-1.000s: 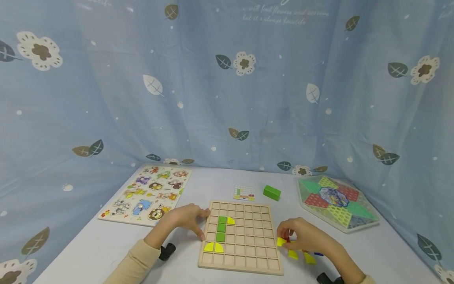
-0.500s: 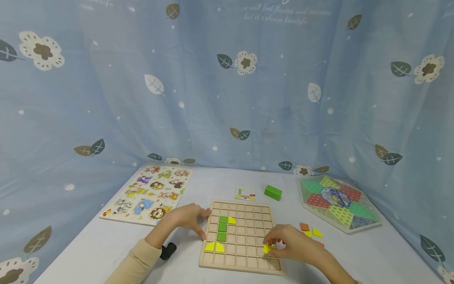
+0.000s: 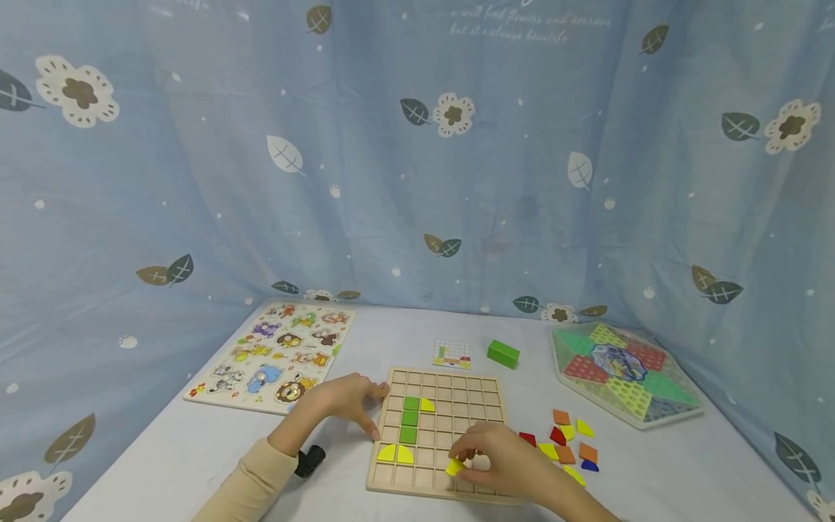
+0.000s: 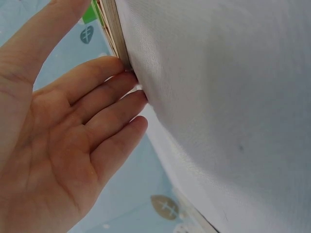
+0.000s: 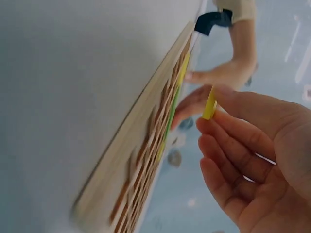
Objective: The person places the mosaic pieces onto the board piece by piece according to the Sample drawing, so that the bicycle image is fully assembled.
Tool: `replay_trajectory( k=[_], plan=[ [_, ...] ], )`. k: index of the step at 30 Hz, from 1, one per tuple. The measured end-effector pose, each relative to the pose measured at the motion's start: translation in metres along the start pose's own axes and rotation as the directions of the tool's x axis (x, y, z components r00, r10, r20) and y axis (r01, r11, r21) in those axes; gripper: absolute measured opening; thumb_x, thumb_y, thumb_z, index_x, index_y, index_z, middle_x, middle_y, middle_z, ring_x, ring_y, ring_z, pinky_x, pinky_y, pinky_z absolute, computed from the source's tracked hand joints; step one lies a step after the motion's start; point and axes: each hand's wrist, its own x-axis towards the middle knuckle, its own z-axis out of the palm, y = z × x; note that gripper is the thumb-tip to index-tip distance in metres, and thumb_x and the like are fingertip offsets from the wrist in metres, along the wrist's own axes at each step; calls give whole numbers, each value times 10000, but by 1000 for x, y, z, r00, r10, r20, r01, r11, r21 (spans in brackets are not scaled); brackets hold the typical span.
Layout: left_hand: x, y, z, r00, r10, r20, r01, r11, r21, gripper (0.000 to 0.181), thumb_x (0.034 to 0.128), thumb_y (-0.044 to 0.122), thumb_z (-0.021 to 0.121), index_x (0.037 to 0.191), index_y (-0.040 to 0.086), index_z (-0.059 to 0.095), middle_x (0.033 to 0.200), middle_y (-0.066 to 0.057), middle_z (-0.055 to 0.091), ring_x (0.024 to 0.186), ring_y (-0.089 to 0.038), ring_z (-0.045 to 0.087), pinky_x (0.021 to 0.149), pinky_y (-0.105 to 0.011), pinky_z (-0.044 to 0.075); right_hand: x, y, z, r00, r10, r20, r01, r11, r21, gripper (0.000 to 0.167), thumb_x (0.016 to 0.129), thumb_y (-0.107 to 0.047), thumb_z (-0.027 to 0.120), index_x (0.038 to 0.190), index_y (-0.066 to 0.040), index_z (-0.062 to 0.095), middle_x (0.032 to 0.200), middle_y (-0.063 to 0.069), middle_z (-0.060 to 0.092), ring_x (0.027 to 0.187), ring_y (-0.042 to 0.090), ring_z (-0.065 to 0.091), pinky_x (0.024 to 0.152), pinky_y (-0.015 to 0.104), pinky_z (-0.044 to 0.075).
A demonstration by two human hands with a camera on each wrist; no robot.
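A wooden grid board lies on the table in the head view. Green square tiles stand in a column in its cells, with a yellow quarter-round tile at their upper right. Two more yellow tiles sit side by side at lower left. My left hand rests against the board's left edge, thumb and fingers spread; the left wrist view has its fingertips at the rim. Above the board's lower part, my right hand pinches a yellow tile between thumb and forefinger, apart from the grid.
Loose red, orange, yellow and blue tiles lie right of the board. Behind it are a pattern card and a green block. An animal puzzle lies left, a hexagonal game board right.
My right hand has picked up a yellow tile from the loose pile and carried it left over the board. The left hand has stayed at the board's edge.
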Motion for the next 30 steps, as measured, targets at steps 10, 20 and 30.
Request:
replay_trajectory(
  k=[10, 20, 30],
  plan=[
    [2, 1, 0, 1000, -2, -6, 2, 1000, 0, 845, 637, 426, 867, 1346, 77, 567, 1398, -57, 518, 1307, -306, 451, 1081, -447, 363, 40, -24, 13, 998, 56, 31, -56, 998, -19, 119, 822, -182, 779, 936, -176, 743, 842, -198, 624, 771, -17, 562, 709, 132, 492],
    [1, 0, 0, 1000, -13, -8, 14, 1000, 12, 858, 636, 442, 869, 1357, 93, 560, 1396, -66, 523, 1290, -298, 472, 1060, -446, 390, 66, -33, 31, 994, 95, 58, -95, 995, -14, 144, 795, -174, 802, 927, -165, 747, 842, -183, 655, 753, -49, 562, 689, 105, 484],
    [0, 0, 0, 1000, -18, -3, 18, 1000, 3, 848, 639, 427, 872, 1357, 102, 560, 1395, -63, 525, 1287, -284, 476, 1052, -434, 401, 78, -39, 48, 986, 157, 49, -158, 987, 28, 178, 754, -196, 835, 880, -110, 743, 737, -159, 616, 683, -45, 540, 636, 91, 463]
  ],
)
